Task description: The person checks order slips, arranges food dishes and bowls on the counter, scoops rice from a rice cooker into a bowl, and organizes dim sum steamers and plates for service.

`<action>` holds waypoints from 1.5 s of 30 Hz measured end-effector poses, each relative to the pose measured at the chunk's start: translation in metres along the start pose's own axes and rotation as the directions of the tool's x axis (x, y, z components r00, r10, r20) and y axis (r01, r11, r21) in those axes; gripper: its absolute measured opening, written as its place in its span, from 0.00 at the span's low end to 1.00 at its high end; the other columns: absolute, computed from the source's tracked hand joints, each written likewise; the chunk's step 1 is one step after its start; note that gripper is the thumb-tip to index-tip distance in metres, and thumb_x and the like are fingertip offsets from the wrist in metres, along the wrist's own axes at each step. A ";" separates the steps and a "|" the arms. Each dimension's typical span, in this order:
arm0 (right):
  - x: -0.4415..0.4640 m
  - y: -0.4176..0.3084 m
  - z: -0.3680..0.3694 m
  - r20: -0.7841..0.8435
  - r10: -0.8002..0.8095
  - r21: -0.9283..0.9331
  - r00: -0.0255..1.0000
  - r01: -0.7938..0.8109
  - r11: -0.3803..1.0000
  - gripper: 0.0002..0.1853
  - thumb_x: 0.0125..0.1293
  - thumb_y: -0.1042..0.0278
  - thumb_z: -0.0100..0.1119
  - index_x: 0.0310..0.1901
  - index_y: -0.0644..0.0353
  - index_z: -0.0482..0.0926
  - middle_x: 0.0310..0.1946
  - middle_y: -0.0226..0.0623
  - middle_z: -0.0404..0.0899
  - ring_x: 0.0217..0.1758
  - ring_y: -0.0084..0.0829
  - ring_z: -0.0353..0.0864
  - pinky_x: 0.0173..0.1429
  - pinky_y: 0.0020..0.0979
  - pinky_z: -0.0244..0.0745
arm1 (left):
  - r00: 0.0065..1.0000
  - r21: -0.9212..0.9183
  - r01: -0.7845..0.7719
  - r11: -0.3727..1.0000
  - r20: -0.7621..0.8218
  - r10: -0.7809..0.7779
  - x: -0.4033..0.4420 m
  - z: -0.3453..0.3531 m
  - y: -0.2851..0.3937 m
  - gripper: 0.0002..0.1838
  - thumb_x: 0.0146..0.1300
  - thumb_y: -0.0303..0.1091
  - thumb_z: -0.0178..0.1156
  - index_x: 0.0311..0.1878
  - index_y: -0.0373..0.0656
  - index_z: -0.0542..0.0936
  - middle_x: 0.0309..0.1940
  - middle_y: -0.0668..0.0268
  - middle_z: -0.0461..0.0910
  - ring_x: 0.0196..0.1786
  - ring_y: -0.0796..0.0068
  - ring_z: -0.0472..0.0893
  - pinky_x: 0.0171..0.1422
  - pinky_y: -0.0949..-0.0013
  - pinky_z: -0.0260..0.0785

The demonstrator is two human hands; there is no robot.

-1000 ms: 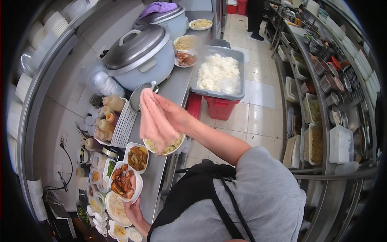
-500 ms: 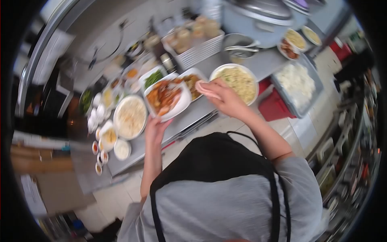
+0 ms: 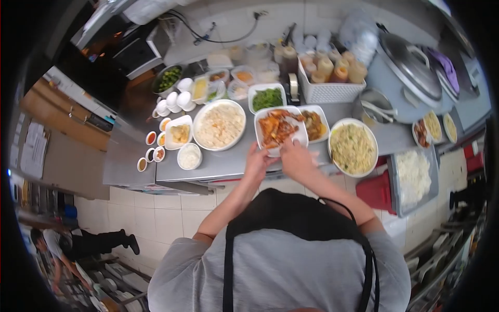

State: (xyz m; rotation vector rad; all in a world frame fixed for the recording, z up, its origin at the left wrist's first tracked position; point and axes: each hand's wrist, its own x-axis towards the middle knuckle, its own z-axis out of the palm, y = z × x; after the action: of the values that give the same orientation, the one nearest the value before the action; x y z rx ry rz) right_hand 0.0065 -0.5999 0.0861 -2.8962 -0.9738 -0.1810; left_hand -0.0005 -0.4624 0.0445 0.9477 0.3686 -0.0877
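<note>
A white square dish (image 3: pixel 300 136) of glazed, reddish-brown meat pieces (image 3: pixel 275 127) is held at the counter's front edge. My left hand (image 3: pixel 257 162) grips its near left side, fingers wrapped on the rim. My right hand (image 3: pixel 299 162) is closed at the dish's near right corner, fingertips at the inner rim. A bit of pink cloth (image 3: pixel 314 156) shows beside those fingers; most of it is hidden. Close behind stand a dish of chopped greens (image 3: pixel 267 98) and a dish of brown stewed food (image 3: pixel 314 125). To the right is a round bowl of yellowish food (image 3: pixel 354 148).
A large bowl of pale food (image 3: pixel 220 125), small sauce cups (image 3: pixel 151 138) and eggs (image 3: pixel 183 100) stand left. Behind are a white basket of bottles (image 3: pixel 332 92) and a big lidded pot (image 3: pixel 410 67). A grey tub of white rice (image 3: pixel 413 177) is right. Another person (image 3: pixel 78 244) bends at lower left.
My view has turned and levelled. The dish now sits lower before me, and my right hand has come from beside it, holding the pink cloth, to its near right corner.
</note>
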 end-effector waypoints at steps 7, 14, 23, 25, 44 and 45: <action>-0.025 0.041 0.017 0.138 -0.120 0.912 0.983 -0.079 0.402 0.17 0.52 0.67 0.55 0.43 0.66 0.73 0.40 0.42 0.74 0.43 0.37 0.73 0.48 0.33 0.69 | 0.999 -0.035 -0.015 0.999 0.028 0.016 0.001 -0.010 0.005 0.29 0.51 0.16 0.44 0.59 0.35 0.53 0.47 0.49 0.69 0.45 0.59 0.77 0.43 0.61 0.76; -0.025 0.034 0.107 0.496 -0.087 0.326 0.864 -0.278 -0.903 0.20 0.65 0.62 0.39 0.55 0.63 0.63 0.45 0.39 0.74 0.47 0.36 0.74 0.54 0.38 0.68 | 0.998 -0.046 0.017 0.999 0.058 -0.014 -0.013 0.000 0.005 0.33 0.51 0.16 0.44 0.62 0.34 0.47 0.52 0.47 0.65 0.51 0.55 0.73 0.50 0.58 0.73; -0.021 0.046 0.090 0.466 0.105 0.336 0.878 -0.066 -0.940 0.20 0.65 0.61 0.38 0.55 0.63 0.64 0.52 0.41 0.71 0.53 0.39 0.71 0.59 0.41 0.65 | 0.994 0.103 0.059 0.993 0.090 -0.068 -0.026 -0.015 0.000 0.31 0.52 0.19 0.47 0.61 0.35 0.53 0.52 0.50 0.67 0.51 0.57 0.74 0.51 0.60 0.73; -0.018 0.057 0.071 0.488 0.142 0.365 0.861 -0.054 -0.929 0.20 0.66 0.61 0.38 0.56 0.62 0.64 0.52 0.42 0.70 0.54 0.39 0.70 0.60 0.40 0.65 | 0.983 0.126 0.107 0.986 0.135 -0.124 -0.035 -0.017 0.010 0.30 0.52 0.19 0.47 0.61 0.35 0.54 0.52 0.52 0.68 0.51 0.59 0.74 0.51 0.60 0.72; -0.067 0.028 0.106 0.479 0.029 0.280 0.878 -0.121 -0.952 0.22 0.65 0.61 0.43 0.57 0.65 0.62 0.54 0.46 0.67 0.56 0.41 0.69 0.61 0.41 0.63 | 0.886 0.100 0.344 0.934 0.293 -0.358 -0.027 -0.089 0.006 0.30 0.50 0.21 0.46 0.60 0.36 0.58 0.53 0.52 0.68 0.51 0.58 0.74 0.55 0.61 0.71; -0.068 0.038 0.111 0.488 0.074 0.311 0.870 -0.094 -0.946 0.22 0.65 0.61 0.44 0.56 0.66 0.62 0.53 0.46 0.68 0.55 0.40 0.69 0.59 0.40 0.65 | 0.898 0.118 0.331 0.936 0.265 -0.351 -0.021 -0.100 0.005 0.30 0.49 0.20 0.45 0.60 0.35 0.57 0.53 0.51 0.68 0.51 0.58 0.74 0.53 0.61 0.72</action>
State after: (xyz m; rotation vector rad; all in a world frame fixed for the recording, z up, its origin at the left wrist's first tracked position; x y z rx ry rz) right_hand -0.0147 -0.6578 -0.0345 -0.4082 0.2716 0.6333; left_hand -0.0459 -0.3805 0.0026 0.9160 0.2639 -0.5566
